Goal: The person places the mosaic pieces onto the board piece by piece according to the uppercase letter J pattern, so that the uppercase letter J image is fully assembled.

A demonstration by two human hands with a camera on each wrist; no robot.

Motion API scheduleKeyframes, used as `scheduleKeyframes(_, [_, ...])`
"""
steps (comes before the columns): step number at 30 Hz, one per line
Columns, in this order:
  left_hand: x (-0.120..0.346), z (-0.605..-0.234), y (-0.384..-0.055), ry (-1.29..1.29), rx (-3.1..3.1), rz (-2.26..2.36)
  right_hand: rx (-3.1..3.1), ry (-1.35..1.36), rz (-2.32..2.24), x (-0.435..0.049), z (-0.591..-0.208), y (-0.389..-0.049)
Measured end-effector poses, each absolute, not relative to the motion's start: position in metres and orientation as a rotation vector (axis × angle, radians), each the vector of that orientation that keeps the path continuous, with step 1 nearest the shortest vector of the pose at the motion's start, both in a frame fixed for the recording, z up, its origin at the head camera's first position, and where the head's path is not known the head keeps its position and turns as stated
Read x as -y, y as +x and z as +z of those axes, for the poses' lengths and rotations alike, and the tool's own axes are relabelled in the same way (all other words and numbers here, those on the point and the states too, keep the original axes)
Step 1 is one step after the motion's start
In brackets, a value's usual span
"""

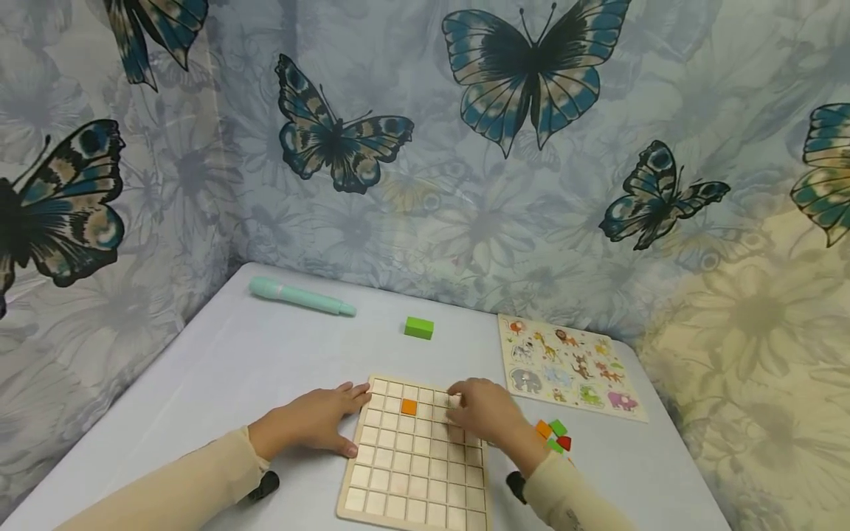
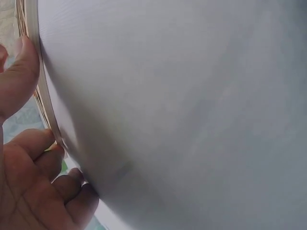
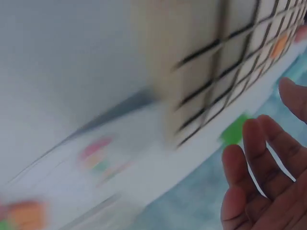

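Observation:
A wooden grid board (image 1: 398, 463) lies on the white table, one orange square tile (image 1: 409, 407) set in a cell near its far edge. My left hand (image 1: 317, 422) rests at the board's left side, thumb and fingertips touching the edge. In the left wrist view, the left hand's thumb (image 2: 21, 76) and fingers lie against that edge. Over the board's far right part hovers my right hand (image 1: 488, 414), blurred in the head view. The right wrist view shows its fingers (image 3: 254, 143) loosely extended and apart, with nothing seen between them.
Small orange, green and red pieces (image 1: 558, 428) lie right of the board, partly behind the right forearm. An animal picture board (image 1: 564, 361) sits at the back right. A green block (image 1: 419, 328) and a mint-green tube-shaped object (image 1: 302, 296) lie toward the back, before a butterfly-patterned curtain (image 1: 425, 236).

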State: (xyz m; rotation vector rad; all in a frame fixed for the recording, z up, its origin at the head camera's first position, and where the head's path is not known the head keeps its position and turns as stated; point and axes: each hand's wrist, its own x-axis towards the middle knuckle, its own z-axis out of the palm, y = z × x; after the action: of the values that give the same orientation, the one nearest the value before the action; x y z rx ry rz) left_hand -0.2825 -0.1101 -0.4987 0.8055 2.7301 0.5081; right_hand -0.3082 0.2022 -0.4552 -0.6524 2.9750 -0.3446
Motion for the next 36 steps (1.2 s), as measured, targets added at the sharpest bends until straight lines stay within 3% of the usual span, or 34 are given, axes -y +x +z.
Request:
scheduleKeyframes(7, [0.108,-0.497,-0.283,0.796,-2.718,0.440,-2.975,-0.158,-0.380,-0.329,-0.461,-0.303])
scheduleKeyframes(12, [0.112,-0.498,-0.282,0.762,-2.715,0.427,-2.923,-0.026,-0.396,-0.368,-0.471,-0.305])
scheduleKeyframes(29, [0.107,-0.499,-0.283,0.815,-2.713,0.504,-2.980,0.077,-0.428,-0.389,-0.476,-0.308])
scheduleKeyframes(36, [0.108,-0.499,-0.283,0.820,-2.725,0.494,-2.987,-0.087,-0.580,-0.326,-0.461,-0.307])
